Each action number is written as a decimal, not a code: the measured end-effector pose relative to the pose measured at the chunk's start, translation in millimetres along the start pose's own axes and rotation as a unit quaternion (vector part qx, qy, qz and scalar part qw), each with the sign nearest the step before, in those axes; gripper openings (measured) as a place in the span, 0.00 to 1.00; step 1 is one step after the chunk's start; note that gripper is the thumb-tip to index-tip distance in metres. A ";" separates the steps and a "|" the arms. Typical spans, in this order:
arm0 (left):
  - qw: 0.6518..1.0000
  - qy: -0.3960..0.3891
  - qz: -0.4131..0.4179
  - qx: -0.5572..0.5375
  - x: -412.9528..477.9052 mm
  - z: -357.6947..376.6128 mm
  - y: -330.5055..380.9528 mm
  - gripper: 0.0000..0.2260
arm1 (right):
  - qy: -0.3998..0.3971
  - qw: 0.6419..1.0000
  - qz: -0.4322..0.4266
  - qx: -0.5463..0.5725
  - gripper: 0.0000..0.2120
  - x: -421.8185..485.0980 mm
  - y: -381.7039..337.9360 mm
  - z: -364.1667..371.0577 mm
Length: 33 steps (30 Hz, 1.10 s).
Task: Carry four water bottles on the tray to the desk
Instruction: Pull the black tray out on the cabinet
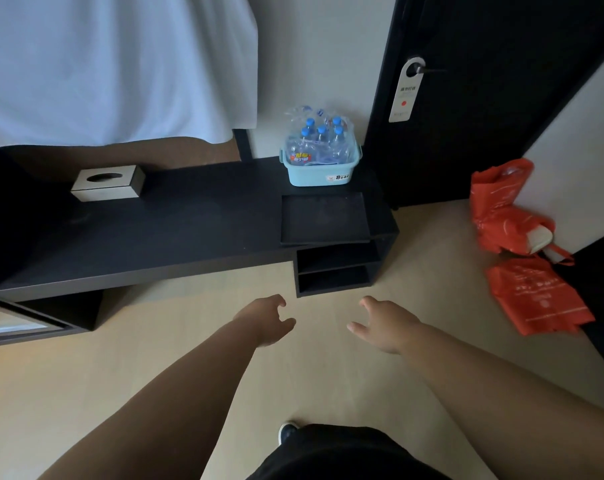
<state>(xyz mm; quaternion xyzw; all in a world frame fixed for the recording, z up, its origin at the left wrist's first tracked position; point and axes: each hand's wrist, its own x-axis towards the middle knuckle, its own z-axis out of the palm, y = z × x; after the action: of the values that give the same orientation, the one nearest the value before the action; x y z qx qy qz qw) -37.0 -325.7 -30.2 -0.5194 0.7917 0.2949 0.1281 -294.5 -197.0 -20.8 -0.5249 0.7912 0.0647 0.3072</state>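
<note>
Two bare hands stretch forward over the pale floor, and both are empty. The left hand has its fingers loosely curled with the thumb apart, and the right hand is relaxed and half spread in the same way. Just past the fingertips stands an open shelf unit under the end of the dark desk. On the desk top straight ahead of the hands lies the black tray, with nothing on it. Directly behind the tray, further from the hands, a light blue basket sits against the wall. The water bottles stand bunched inside it, blue caps up, with clear plastic wrap loose about them. Well off to the left of the left hand a tissue box rests on the desk. Out to the right of the right hand, red bags lie on the floor by a dark door. I would call this the opening reach, since no bottle is loaded yet. The next move calls for reaching across the tray into the basket, and the wrap may need both hands.
</note>
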 end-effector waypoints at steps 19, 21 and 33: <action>1.000 -0.013 -0.003 0.026 98.0 -33.1 14.3 0.27 | -0.013 1.000 0.001 0.020 0.37 109.2 8.7 -36.6; 1.000 -0.009 -0.015 0.024 113.1 -40.6 22.6 0.27 | -0.018 1.000 -0.013 0.014 0.37 126.8 15.9 -52.0; 0.996 0.017 -0.080 -0.034 194.8 -70.9 95.8 0.25 | -0.009 0.999 -0.040 -0.027 0.34 237.4 84.8 -165.8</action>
<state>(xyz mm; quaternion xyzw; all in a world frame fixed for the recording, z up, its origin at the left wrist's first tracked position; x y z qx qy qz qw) -198.9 -486.3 -41.2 -0.5904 0.7390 0.3016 0.1200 -499.5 -417.8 -37.9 -0.5635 0.7648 0.0781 0.3025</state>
